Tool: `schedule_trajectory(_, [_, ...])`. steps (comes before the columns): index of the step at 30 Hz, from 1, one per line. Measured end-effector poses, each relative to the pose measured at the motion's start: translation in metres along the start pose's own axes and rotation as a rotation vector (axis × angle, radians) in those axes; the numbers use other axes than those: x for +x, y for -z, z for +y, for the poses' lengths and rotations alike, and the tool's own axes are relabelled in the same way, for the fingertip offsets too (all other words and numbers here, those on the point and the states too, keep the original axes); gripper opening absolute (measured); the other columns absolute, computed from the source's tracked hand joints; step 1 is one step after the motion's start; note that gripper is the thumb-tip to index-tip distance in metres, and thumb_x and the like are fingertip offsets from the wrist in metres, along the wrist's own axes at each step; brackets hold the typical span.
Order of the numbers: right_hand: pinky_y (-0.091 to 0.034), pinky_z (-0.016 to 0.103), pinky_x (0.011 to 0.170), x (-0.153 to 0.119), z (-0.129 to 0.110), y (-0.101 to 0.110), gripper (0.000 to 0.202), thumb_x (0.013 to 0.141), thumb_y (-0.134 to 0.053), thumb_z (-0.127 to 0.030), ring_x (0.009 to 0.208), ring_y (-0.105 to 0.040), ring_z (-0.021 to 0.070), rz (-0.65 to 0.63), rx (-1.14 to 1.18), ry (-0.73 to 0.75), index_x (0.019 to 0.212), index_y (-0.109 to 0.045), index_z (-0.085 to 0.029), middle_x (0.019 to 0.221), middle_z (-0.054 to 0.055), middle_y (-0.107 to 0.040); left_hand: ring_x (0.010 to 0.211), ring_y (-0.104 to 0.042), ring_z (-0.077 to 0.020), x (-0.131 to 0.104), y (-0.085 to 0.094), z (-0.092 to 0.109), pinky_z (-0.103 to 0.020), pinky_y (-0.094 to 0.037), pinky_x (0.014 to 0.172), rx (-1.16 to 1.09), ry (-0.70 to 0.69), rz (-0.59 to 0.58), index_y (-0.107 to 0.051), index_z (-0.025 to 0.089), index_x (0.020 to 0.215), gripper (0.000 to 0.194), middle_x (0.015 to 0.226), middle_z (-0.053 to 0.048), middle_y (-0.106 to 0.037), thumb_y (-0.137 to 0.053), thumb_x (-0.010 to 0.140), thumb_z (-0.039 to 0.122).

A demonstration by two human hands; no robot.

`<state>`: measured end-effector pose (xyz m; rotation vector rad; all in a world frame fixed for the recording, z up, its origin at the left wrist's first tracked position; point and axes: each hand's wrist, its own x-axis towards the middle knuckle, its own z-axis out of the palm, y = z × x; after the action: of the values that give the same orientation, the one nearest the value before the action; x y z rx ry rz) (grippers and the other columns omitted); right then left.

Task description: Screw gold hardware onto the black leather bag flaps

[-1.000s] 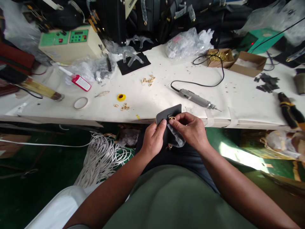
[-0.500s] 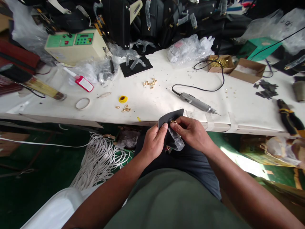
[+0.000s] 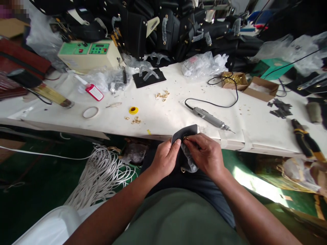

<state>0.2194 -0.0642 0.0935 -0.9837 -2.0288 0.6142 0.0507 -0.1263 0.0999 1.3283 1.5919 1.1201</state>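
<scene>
From where I stand, I take the grey, pen-shaped electric screwdriver [image 3: 211,118] with its black cord as my marker. The thin, flat, black leather-like panel [image 3: 188,131] is to the left of it and nearer the worker's body, its upper edge overlapping the front of the white-covered workbench [image 3: 166,117]. The left hand [image 3: 166,157] has it clamped along its left side, thumb laid on the face. The right hand [image 3: 207,153] pinches a small, shiny gold-coloured metal fitting [image 3: 186,138] against that face; the fingertips cover most of it, so I can't make out its shape.

The panel looks light to me, springy rather than floppy, since it bows gently; its side edges seem the best place to hold, sparing the face from creases. The fitting is likely hard, smooth and slippery, so thumb and forefinger suit it.

The panel's visible end points up and away from the worker, towards the screwdriver's side of the bench, its top edge climbing to the right. Its lower end is lost among dark clothing, so I can't judge its long axis. The clear plastic-wrapped strap [image 3: 190,164] slants down from the right fingertips, away from the screwdriver.
</scene>
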Motion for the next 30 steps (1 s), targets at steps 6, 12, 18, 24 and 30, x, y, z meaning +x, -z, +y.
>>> schedule_trajectory(6, [-0.049, 0.030, 0.069, 0.014, 0.008, 0.019, 0.017, 0.105, -0.060, -0.023, 0.077, -0.068, 0.0183, -0.187, -0.137, 0.257, 0.105, -0.077, -0.020, 0.089, 0.007, -0.075, 0.068, -0.046, -0.0127, 0.004, 0.010, -0.003, -0.025, -0.040, 0.069, 0.006, 0.036, -0.074, -0.056, 0.019, 0.079, 0.040, 0.070, 0.004, -0.049, -0.049, 0.104, 0.049])
schedule_trajectory(12, [-0.051, 0.032, 0.074, 0.019, 0.017, 0.027, 0.018, 0.105, -0.059, -0.023, 0.081, -0.068, 0.0188, -0.323, -0.088, 0.361, 0.109, -0.077, -0.021, 0.094, 0.007, -0.076, 0.069, -0.043, -0.0136, 0.008, 0.016, -0.003, -0.026, -0.038, 0.068, -0.053, 0.097, -0.173, -0.052, 0.019, 0.076, 0.041, 0.070, 0.004, -0.044, -0.051, 0.101, 0.052])
schedule_trajectory(18, [-0.058, 0.030, 0.077, 0.010, 0.020, 0.017, 0.008, 0.100, -0.070, -0.026, 0.086, -0.072, 0.0177, -0.191, 0.282, 0.091, 0.103, -0.077, -0.023, 0.097, 0.005, -0.075, 0.079, -0.053, -0.0167, 0.009, 0.014, -0.002, -0.027, -0.044, 0.077, -0.167, 0.124, -0.177, -0.061, 0.017, 0.081, 0.041, 0.077, 0.001, -0.057, -0.054, 0.099, 0.053])
schedule_trajectory(24, [-0.058, 0.033, 0.080, 0.011, 0.018, 0.021, 0.014, 0.103, -0.066, -0.029, 0.087, -0.071, 0.0188, -0.241, 0.343, 0.000, 0.102, -0.079, -0.024, 0.096, 0.005, -0.074, 0.086, -0.062, -0.0206, 0.010, 0.010, -0.002, -0.030, -0.049, 0.085, -0.170, 0.102, -0.184, -0.066, 0.016, 0.083, 0.042, 0.078, -0.001, -0.064, -0.056, 0.100, 0.054])
schedule_trajectory(30, [-0.055, 0.034, 0.084, 0.014, 0.019, 0.023, 0.017, 0.102, -0.066, -0.037, 0.091, -0.068, 0.0202, -0.299, 0.371, -0.082, 0.100, -0.078, -0.026, 0.096, 0.004, -0.074, 0.092, -0.066, -0.0227, 0.009, 0.009, -0.004, -0.031, -0.051, 0.089, -0.209, 0.119, -0.181, -0.073, 0.014, 0.091, 0.042, 0.090, -0.004, -0.074, -0.059, 0.099, 0.054])
